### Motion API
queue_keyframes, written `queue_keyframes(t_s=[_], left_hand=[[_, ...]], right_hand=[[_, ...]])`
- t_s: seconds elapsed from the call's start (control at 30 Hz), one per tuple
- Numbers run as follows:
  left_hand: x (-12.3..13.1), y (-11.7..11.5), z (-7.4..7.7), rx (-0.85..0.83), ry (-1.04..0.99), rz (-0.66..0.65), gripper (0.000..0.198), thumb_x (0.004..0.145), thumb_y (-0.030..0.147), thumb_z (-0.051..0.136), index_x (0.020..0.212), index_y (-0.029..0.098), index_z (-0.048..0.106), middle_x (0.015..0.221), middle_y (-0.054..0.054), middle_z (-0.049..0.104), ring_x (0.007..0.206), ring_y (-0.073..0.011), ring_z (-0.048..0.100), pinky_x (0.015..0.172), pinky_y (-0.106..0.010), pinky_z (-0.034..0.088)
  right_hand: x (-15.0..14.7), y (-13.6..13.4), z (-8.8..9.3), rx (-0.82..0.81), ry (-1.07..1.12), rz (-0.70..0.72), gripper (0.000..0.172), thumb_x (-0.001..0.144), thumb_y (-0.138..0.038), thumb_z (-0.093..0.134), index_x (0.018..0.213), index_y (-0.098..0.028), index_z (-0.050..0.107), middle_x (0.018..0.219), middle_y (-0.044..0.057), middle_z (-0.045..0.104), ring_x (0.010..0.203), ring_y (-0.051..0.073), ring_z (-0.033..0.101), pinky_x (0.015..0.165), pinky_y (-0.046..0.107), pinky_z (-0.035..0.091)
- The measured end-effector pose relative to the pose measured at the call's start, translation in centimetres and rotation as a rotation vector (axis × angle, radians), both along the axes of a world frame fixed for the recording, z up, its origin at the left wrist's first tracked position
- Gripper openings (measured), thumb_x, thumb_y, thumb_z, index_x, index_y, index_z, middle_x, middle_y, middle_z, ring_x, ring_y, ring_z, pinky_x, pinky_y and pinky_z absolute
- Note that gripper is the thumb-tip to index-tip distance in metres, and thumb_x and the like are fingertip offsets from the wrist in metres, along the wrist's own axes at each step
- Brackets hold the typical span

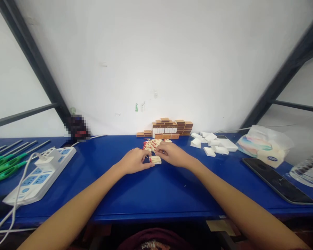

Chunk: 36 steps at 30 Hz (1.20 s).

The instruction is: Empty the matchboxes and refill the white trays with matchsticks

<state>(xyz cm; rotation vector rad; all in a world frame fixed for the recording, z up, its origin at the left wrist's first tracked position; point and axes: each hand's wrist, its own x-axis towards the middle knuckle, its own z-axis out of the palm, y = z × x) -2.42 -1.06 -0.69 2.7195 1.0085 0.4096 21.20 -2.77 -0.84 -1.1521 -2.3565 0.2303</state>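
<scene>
My left hand (135, 160) grips the left end of a small white matchbox tray (158, 160) between thumb and fingers, low over the blue table. Red-tipped matches lie inside the tray, heads to the left. Right beside it, my right hand (173, 155) has its thumb and fingertips pinched together over the tray's far edge. Whatever is between those fingertips is too small to make out. Just behind both hands spreads a loose pile of matches (148, 143), partly hidden by the right hand.
Brown matchboxes (184, 128) are stacked against the wall, with white pieces among them. Several white trays (209, 151) lie to the right, near a tissue pack (261, 146), a phone (276, 180) and a plastic bottle (309, 170). A power strip (65, 158) and green-handled tools (7, 170) occupy the left.
</scene>
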Motion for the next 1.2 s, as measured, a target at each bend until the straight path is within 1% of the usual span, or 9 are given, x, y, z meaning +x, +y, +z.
queue_keyframes(t_s=[0.1, 0.2, 0.33, 0.47, 0.57, 0.63, 0.9, 1.07, 1.2], left_hand=[[0.0, 0.0, 0.1, -0.066, -0.035, -0.013, 0.037, 0.087, 0.054, 0.070, 0.104, 0.021, 0.072, 0.065, 0.003, 0.062, 0.058, -0.0142, 0.056, 0.056, -0.026, 0.032], [-0.1, 0.0, 0.2, -0.116, -0.035, -0.026, 0.038, 0.085, 0.055, 0.073, 0.102, 0.021, 0.073, 0.064, 0.004, 0.060, 0.056, -0.0134, 0.054, 0.055, -0.026, 0.031], [-0.2, 0.0, 0.3, -0.101, -0.117, 0.017, 0.042, 0.086, 0.059, 0.069, 0.100, 0.020, 0.074, 0.063, 0.003, 0.059, 0.056, -0.0134, 0.053, 0.056, -0.026, 0.032], [0.1, -0.1, 0.2, -0.136, -0.032, -0.012, 0.041, 0.084, 0.058, 0.072, 0.102, 0.020, 0.075, 0.064, 0.002, 0.062, 0.057, -0.0140, 0.056, 0.056, -0.026, 0.033], [0.1, -0.2, 0.3, -0.095, -0.010, -0.002, 0.041, 0.085, 0.057, 0.071, 0.103, 0.020, 0.074, 0.067, 0.001, 0.064, 0.058, -0.0143, 0.056, 0.056, -0.026, 0.032], [0.0, -0.1, 0.3, -0.073, 0.006, 0.011, 0.041, 0.085, 0.057, 0.071, 0.102, 0.020, 0.074, 0.067, 0.001, 0.063, 0.058, -0.0147, 0.056, 0.056, -0.026, 0.031], [0.1, 0.0, 0.0, -0.056, 0.056, 0.015, 0.040, 0.086, 0.057, 0.070, 0.106, 0.022, 0.074, 0.069, 0.000, 0.065, 0.062, -0.0168, 0.059, 0.056, -0.027, 0.031], [0.0, 0.0, 0.1, -0.042, 0.065, 0.029, 0.040, 0.086, 0.057, 0.070, 0.105, 0.022, 0.073, 0.071, 0.000, 0.067, 0.062, -0.0170, 0.060, 0.057, -0.027, 0.032], [0.1, -0.1, 0.1, -0.037, 0.069, 0.032, 0.040, 0.087, 0.058, 0.068, 0.105, 0.022, 0.073, 0.072, 0.000, 0.067, 0.062, -0.0169, 0.060, 0.057, -0.027, 0.032]], right_hand=[[0.4, 0.4, 0.3, 0.041, 0.053, -0.060, 0.018, 0.098, -0.022, 0.060, 0.081, -0.017, 0.065, 0.080, 0.003, 0.064, 0.071, 0.015, 0.054, 0.065, 0.027, 0.034], [1.2, 1.1, 0.1, 0.102, 0.085, -0.213, 0.019, 0.098, -0.023, 0.059, 0.081, -0.018, 0.065, 0.082, 0.003, 0.066, 0.071, 0.015, 0.055, 0.066, 0.027, 0.034], [2.4, 2.2, -0.7, 0.137, 0.040, -0.341, 0.017, 0.095, -0.020, 0.061, 0.079, -0.018, 0.064, 0.080, 0.004, 0.067, 0.074, 0.017, 0.057, 0.067, 0.027, 0.035], [2.9, 2.5, -1.2, 0.032, -0.015, -0.251, 0.014, 0.091, -0.018, 0.065, 0.078, -0.017, 0.065, 0.080, 0.003, 0.066, 0.073, 0.016, 0.057, 0.065, 0.026, 0.034], [2.5, 2.5, -1.5, -0.057, -0.036, -0.161, 0.013, 0.089, -0.019, 0.070, 0.077, -0.017, 0.067, 0.079, 0.003, 0.066, 0.071, 0.015, 0.056, 0.064, 0.025, 0.034], [2.3, 2.5, -1.7, -0.073, -0.045, -0.151, 0.012, 0.088, -0.020, 0.072, 0.077, -0.017, 0.068, 0.078, 0.003, 0.066, 0.072, 0.015, 0.056, 0.063, 0.024, 0.033], [1.8, 2.3, -2.2, -0.018, -0.043, -0.169, 0.012, 0.092, -0.020, 0.067, 0.081, -0.018, 0.065, 0.078, 0.003, 0.064, 0.072, 0.015, 0.054, 0.064, 0.025, 0.032], [0.4, 1.9, -2.4, 0.065, 0.010, -0.194, 0.017, 0.094, -0.028, 0.068, 0.081, -0.018, 0.063, 0.081, 0.002, 0.063, 0.073, 0.015, 0.055, 0.066, 0.026, 0.034], [-0.7, 2.3, -3.1, 0.112, -0.011, -0.214, 0.010, 0.093, -0.025, 0.070, 0.087, -0.019, 0.065, 0.088, 0.002, 0.063, 0.077, 0.015, 0.056, 0.067, 0.026, 0.033]])
